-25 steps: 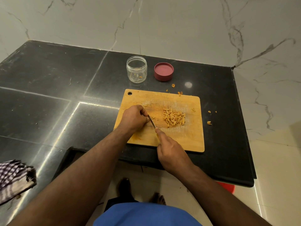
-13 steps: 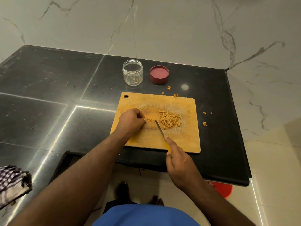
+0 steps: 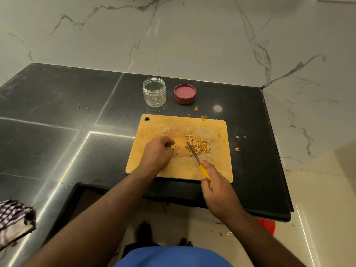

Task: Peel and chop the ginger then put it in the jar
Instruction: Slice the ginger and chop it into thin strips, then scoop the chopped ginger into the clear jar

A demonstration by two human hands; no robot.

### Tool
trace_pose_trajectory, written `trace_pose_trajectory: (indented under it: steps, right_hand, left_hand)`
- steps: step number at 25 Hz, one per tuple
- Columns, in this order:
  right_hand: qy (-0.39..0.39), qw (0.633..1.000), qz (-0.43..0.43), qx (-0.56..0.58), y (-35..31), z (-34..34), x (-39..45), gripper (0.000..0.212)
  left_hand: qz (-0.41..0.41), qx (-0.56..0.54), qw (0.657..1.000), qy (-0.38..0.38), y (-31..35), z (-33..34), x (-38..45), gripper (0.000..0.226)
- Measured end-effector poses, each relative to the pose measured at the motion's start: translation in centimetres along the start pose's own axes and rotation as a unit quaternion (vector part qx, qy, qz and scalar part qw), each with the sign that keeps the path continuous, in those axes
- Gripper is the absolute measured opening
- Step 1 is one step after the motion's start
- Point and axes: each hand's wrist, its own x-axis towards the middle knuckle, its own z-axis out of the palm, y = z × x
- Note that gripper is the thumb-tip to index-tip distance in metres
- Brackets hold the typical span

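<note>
There is one cutting board on the tabletop, and on the board lie one pile of chopped ginger sticks, too many to count, and one knife. Behind the board stand one clear jar and one red lid. Two hands are over the board, the left hand and the right hand, and one checked cloth lies far to the left of the board.
</note>
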Motion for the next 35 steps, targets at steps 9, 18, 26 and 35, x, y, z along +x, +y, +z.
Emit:
trace_pose_trajectory:
  steps: [9,18,26,35]
  right_hand:
    - [0.029,0.999,-0.016,0.011,-0.3,-0.6,0.3,0.048]
    - [-0.006,0.992,-0.094,-0.08,-3.2,1.9,1.9,0.055]
    - [-0.047,0.992,-0.093,-0.064,-4.1,2.9,4.5,0.062]
    - [0.043,0.992,-0.078,-0.087,-7.8,1.6,13.4,0.055]
  left_hand:
    - [0.001,-0.043,0.999,0.025,0.6,0.0,-0.5,0.021]
    - [-0.091,-0.259,0.957,-0.098,1.4,-1.0,-2.1,0.027]
    - [-0.19,-0.179,0.964,-0.041,-3.9,-4.0,0.2,0.022]
    - [-0.159,-0.212,0.964,0.002,-4.8,-5.9,2.6,0.023]
